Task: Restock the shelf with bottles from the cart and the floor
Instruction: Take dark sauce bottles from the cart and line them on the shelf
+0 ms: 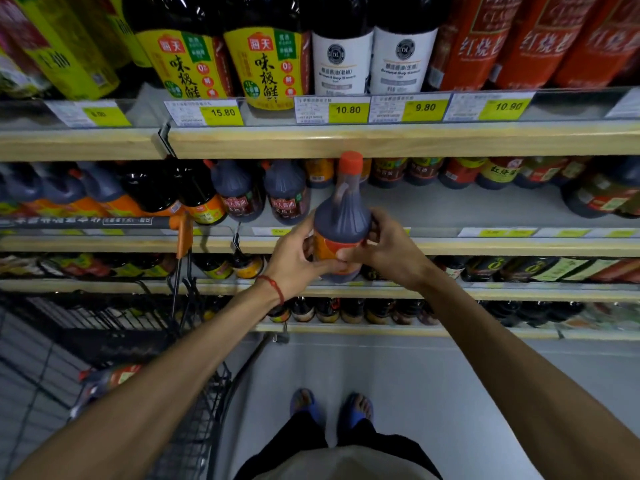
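A dark soy sauce bottle (343, 216) with an orange cap and orange label is held upright in front of the middle shelf (485, 245). My left hand (294, 261) grips its lower left side and my right hand (384, 247) grips its lower right side, fingers curled round the label. Two matching bottles (263, 192) stand on that shelf just left of it, with bare grey shelf to the right. Another bottle (114, 377) lies in the black wire cart (114, 327) at the lower left.
The top shelf (381, 138) carries large soy sauce bottles and yellow price tags. Lower shelves (450, 292) hold several small bottles. The cart's orange handle (181, 233) sits close to the shelf edge. My feet in blue sandals (332, 407) stand on the grey floor.
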The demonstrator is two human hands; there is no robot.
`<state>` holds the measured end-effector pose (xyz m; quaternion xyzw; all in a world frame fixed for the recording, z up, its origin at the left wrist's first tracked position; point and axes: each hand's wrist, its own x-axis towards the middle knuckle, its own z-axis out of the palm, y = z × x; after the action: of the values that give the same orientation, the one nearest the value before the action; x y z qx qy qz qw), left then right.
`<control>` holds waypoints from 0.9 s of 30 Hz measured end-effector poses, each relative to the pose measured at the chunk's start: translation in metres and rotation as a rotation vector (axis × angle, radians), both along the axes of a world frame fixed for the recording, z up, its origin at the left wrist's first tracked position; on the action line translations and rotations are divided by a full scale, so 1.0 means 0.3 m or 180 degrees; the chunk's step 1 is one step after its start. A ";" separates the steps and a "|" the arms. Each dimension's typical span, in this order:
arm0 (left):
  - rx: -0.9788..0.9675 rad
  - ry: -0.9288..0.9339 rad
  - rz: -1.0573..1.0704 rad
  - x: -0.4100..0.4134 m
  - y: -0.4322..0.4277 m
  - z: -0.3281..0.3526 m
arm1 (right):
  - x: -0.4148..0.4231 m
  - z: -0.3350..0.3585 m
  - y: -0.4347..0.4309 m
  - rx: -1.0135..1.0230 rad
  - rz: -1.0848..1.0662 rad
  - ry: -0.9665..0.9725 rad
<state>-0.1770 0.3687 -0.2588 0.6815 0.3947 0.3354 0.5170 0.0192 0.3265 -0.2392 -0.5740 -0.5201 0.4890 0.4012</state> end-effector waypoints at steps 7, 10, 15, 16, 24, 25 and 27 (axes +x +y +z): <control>0.0073 0.0066 0.0177 0.034 -0.042 0.009 | 0.072 0.040 0.000 0.0182 0.0395 -0.0074; 0.0069 0.0121 0.0139 0.044 -0.037 0.016 | 0.086 0.058 -0.003 0.0342 0.0395 -0.0193; -0.0081 0.0157 -0.0015 0.041 -0.026 0.027 | 0.117 0.050 -0.013 0.0423 0.0369 -0.0308; -0.0072 0.0166 -0.0044 0.039 -0.025 0.028 | 0.123 0.049 -0.012 0.0389 0.0379 -0.0275; 0.0870 0.0727 0.0050 0.040 0.052 0.033 | 0.075 0.011 0.017 0.0688 -0.0086 0.0062; 0.1007 0.0779 0.0160 0.042 0.061 0.028 | 0.064 0.005 0.024 0.0750 -0.0162 0.0095; 0.1232 0.0840 0.0303 0.044 0.081 0.013 | 0.046 -0.013 0.043 0.0864 -0.0296 0.0104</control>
<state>-0.1639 0.3929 -0.2549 0.7864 0.4189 0.3369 0.3042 0.0330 0.3393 -0.2430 -0.5299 -0.5476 0.4044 0.5058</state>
